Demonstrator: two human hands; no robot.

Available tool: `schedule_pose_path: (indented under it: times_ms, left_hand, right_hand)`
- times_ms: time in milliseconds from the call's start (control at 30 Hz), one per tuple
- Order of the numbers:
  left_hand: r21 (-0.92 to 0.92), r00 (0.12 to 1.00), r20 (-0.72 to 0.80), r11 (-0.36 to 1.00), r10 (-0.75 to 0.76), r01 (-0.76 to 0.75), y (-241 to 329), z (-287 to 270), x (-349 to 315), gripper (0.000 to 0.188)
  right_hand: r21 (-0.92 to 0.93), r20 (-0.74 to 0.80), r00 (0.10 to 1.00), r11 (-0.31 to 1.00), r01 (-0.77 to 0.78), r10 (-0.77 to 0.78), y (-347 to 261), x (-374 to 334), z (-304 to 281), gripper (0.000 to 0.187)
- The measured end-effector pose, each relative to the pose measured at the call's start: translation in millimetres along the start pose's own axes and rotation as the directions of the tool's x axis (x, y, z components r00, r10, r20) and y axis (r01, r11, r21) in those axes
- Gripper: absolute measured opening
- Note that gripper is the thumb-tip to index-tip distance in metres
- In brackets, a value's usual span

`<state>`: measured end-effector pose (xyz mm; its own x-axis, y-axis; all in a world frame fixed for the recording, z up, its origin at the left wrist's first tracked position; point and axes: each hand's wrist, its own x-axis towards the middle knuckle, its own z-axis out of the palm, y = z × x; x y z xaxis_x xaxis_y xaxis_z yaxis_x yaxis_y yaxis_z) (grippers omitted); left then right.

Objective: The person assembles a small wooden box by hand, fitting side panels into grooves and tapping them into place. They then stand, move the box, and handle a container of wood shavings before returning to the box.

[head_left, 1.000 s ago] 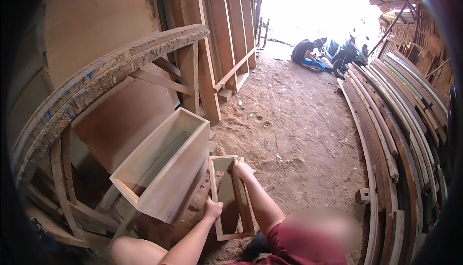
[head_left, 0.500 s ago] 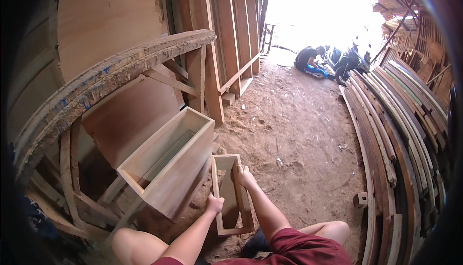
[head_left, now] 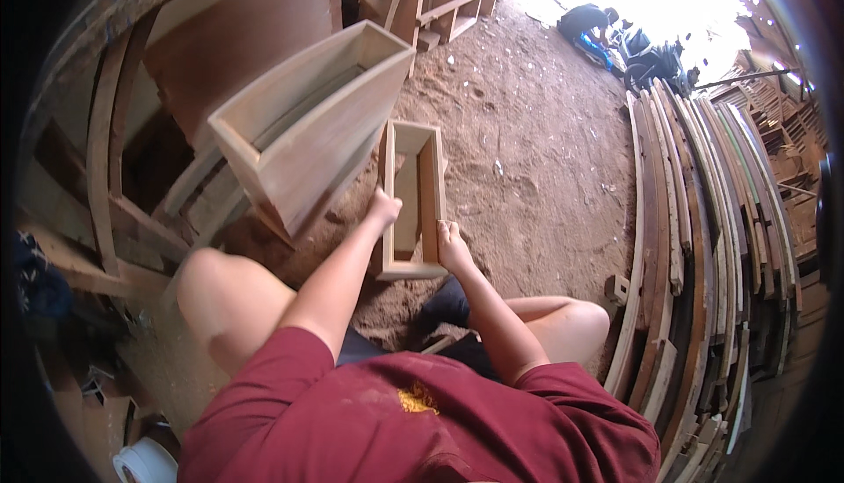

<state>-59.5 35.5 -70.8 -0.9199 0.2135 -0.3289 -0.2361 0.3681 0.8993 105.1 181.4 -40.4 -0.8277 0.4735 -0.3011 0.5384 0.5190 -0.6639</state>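
A narrow rectangular wooden frame [head_left: 411, 269] with deep sides lies in front of my bent legs, its long sides pointing away from me. My left hand [head_left: 383, 209] is closed on the frame's left side, about midway along. On the right side, close to the near corner, my right hand [head_left: 454, 246] is closed with its fingers over the edge. Soil and part of a brown inner surface show through the opening. Just left of the frame stands a larger, open-topped wooden box [head_left: 321, 136], pale and tilted in the view.
Long boards [head_left: 677, 219] lie stacked along the right, with a small wooden block [head_left: 617, 289] beside them. A rough wooden trestle [head_left: 105, 123] stands left. A white round container [head_left: 145, 461] sits at lower left. Across the dirt floor [head_left: 527, 158], a person [head_left: 587, 26] crouches by a motorbike [head_left: 651, 63].
The view has tipped downward, showing more of my shirt. My right hand has shifted from near the frame's far end to its near end; my left hand keeps its hold.
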Motion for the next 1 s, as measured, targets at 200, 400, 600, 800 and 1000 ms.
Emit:
schedule_pose_path:
  times_ms: [200, 400, 600, 800, 1000]
  left_hand:
    - [0.029, 0.996, 0.074, 0.998, 0.054, -0.056, 7.4, -7.3, -1.3, 0.078]
    - [0.056, 0.995, -0.012, 0.994, 0.099, -0.098, -3.0, -3.9, -7.8, 0.072]
    - [0.129, 0.997, 0.074, 0.991, 0.008, -0.018, -12.7, -7.5, -41.5, 0.079]
    - [0.111, 0.999, 0.028, 0.993, 0.033, -0.036, -28.2, -10.4, -40.4, 0.087]
    - [0.098, 0.999, 0.023, 0.995, -0.025, 0.022, -20.1, -17.6, -49.4, 0.085]
  right_hand:
    - [0.159, -0.043, 0.997, 0.985, 0.069, -0.063, 10.0, -34.8, 3.3, 0.052]
    - [0.184, -0.097, 0.995, 0.982, 0.051, -0.034, 3.8, 7.6, 6.2, 0.056]
    - [0.269, -0.104, 0.992, 0.962, -0.041, 0.071, -20.4, 33.4, -7.3, 0.056]
    - [0.305, -0.139, 0.988, 0.946, 0.109, -0.069, -36.2, 94.9, -3.9, 0.05]
    - [0.232, -0.197, 0.977, 0.965, 0.123, -0.077, -49.3, 194.5, 3.1, 0.058]
